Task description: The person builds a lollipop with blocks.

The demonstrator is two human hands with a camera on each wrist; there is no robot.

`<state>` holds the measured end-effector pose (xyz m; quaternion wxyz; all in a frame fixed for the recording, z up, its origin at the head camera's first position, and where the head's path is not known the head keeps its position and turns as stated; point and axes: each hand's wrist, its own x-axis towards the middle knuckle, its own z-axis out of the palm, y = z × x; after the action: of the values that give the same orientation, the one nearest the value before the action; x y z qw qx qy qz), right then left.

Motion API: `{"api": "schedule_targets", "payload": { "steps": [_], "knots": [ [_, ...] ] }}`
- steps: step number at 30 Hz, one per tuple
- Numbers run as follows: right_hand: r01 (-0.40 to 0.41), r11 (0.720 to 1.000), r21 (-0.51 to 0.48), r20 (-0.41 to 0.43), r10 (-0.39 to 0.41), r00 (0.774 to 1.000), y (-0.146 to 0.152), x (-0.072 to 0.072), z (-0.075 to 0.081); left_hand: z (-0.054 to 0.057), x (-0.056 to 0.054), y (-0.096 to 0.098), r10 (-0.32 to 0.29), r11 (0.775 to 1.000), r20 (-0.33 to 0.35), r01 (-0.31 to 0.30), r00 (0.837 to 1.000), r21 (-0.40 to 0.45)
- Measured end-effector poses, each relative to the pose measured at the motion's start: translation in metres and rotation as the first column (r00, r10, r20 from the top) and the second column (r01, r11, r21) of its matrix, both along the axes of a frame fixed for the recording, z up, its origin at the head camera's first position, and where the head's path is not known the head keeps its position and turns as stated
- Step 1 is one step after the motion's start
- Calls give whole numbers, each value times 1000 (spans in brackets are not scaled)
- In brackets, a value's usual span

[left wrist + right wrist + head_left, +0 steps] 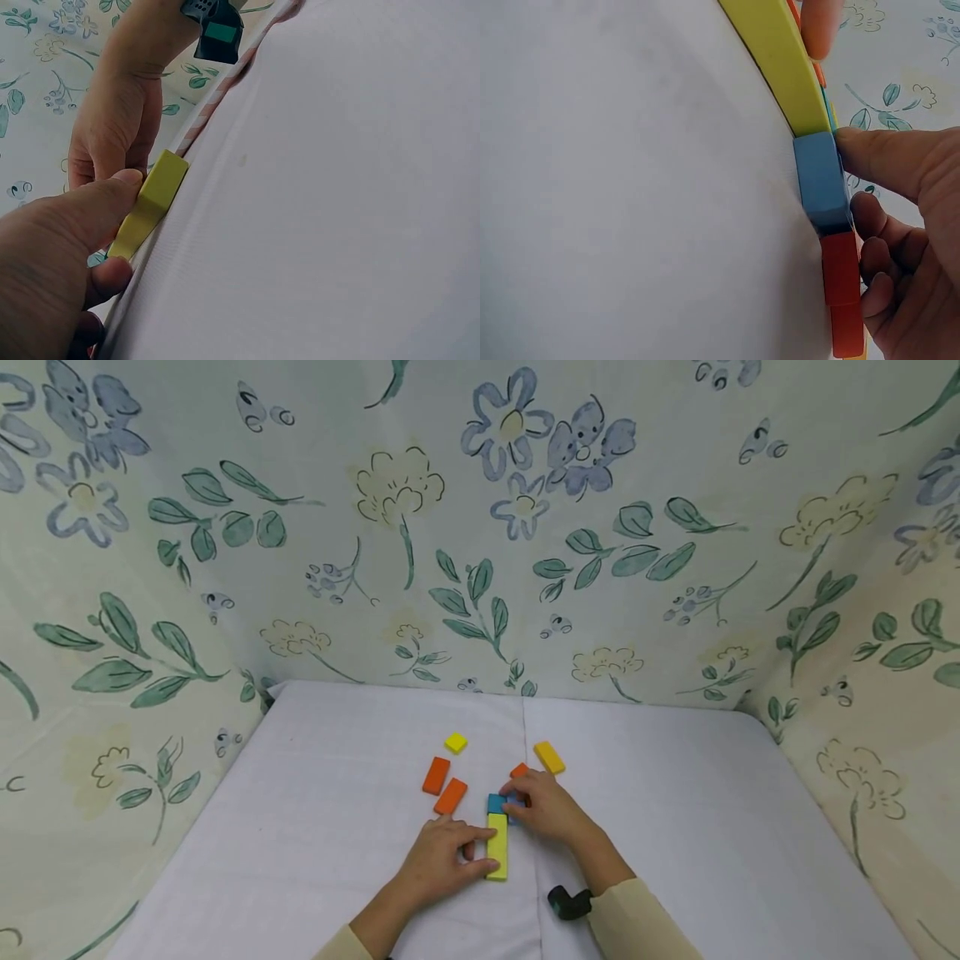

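A long yellow block (497, 852) lies lengthwise on the white cloth, a light blue block (496, 803) against its far end. My left hand (446, 856) touches the yellow block's left edge with straight index finger and thumb, spaced along its length. With thumb and index fingertip, my right hand (551, 806) pinches a darker blue block (821, 180) beside the light blue one. That darker block is partly covered by the fingers in the head view. Just past the right hand's fingers, an orange-red block (519, 770) shows partly.
Two orange blocks (437, 775) lie left of the hands, a small yellow square block (456, 742) beyond them. A yellow-orange block (550, 757) rests past the right hand. Floral fabric (480, 610) rises behind the white tabletop (300, 827).
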<state>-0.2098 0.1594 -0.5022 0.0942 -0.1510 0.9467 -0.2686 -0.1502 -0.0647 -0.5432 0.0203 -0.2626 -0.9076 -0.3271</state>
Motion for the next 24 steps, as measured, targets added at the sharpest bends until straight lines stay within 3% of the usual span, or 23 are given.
{"api": "schedule_targets", "payload": {
  "steps": [5, 9, 13, 17, 21, 24],
  "knots": [
    [40, 999, -13, -46, -40, 998, 1, 6, 1, -1, 0, 0, 3, 1000, 6, -3, 1000, 14],
    [179, 983, -47, -71, -182, 981, 4, 17, 3, -2, -1, 1, 28, 998, 27, -29, 999, 52],
    [290, 957, -27, -23, -290, 957, 7, 29, 1, -4, -5, 4, 55, 997, 12, -55, 998, 57],
    [298, 954, -20, -23, -299, 954, 8, 35, -5, -2, -11, 10, 68, 998, 1, -68, 998, 2],
    [275, 961, -22, -69, -276, 959, 7, 38, -10, 3, -15, 13, 96, 992, 34, -94, 995, -79],
    [284, 959, -11, -54, -284, 957, 5, 38, -9, 5, -16, 15, 112, 988, 56, -105, 992, -110]
  ]
}}
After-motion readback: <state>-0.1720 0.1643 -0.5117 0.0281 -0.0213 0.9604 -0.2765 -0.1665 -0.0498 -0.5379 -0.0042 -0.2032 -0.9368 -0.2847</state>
